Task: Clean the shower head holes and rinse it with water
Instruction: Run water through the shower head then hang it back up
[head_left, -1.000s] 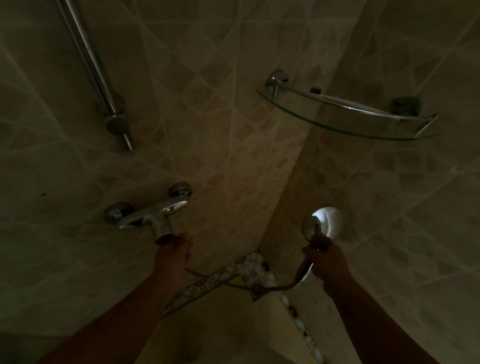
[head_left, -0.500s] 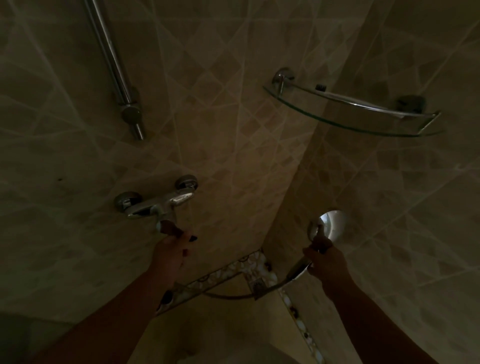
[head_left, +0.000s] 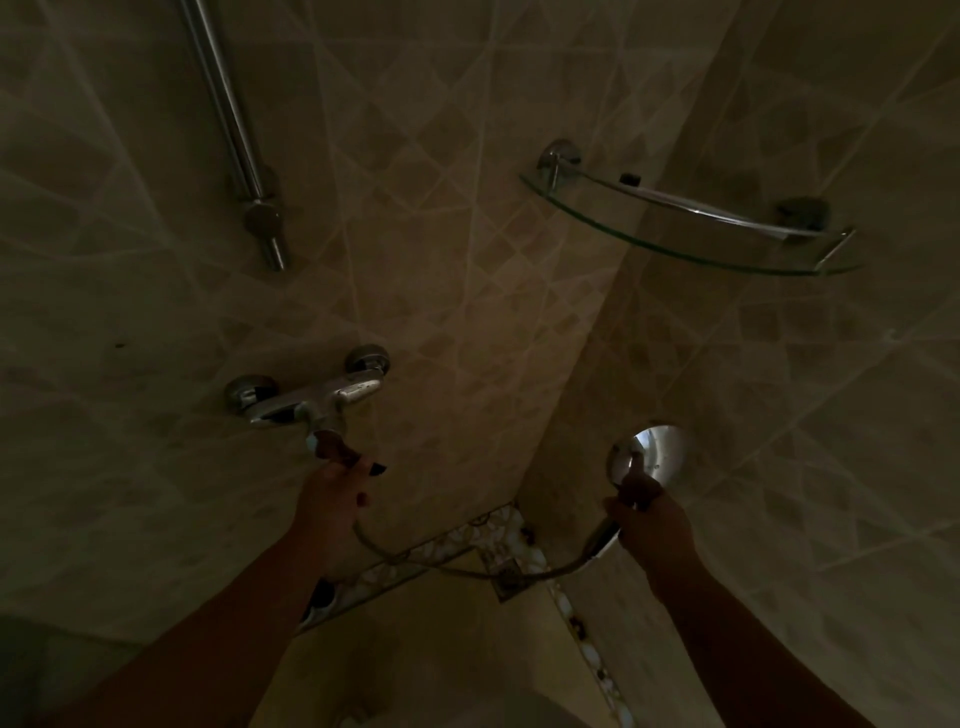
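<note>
Left hand (head_left: 332, 499) now lower on mixer handle (head_left: 324, 441); glass shelf (head_left: 691, 249) bare.

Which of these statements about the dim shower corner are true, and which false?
1. The right hand holds the round chrome shower head by its handle. True.
2. The left hand's fingers are at the lever under the chrome wall mixer tap. True.
3. The curved glass corner shelf is crowded with bottles. False: no bottles show on it.
4. The shower head hangs on the slanted chrome wall rail. False: it is in the right hand, far from the rail.
5. A flexible metal hose droops between the two hands. True.
6. Water visibly sprays from the shower head. False: no spray can be seen in this dark view.
</note>
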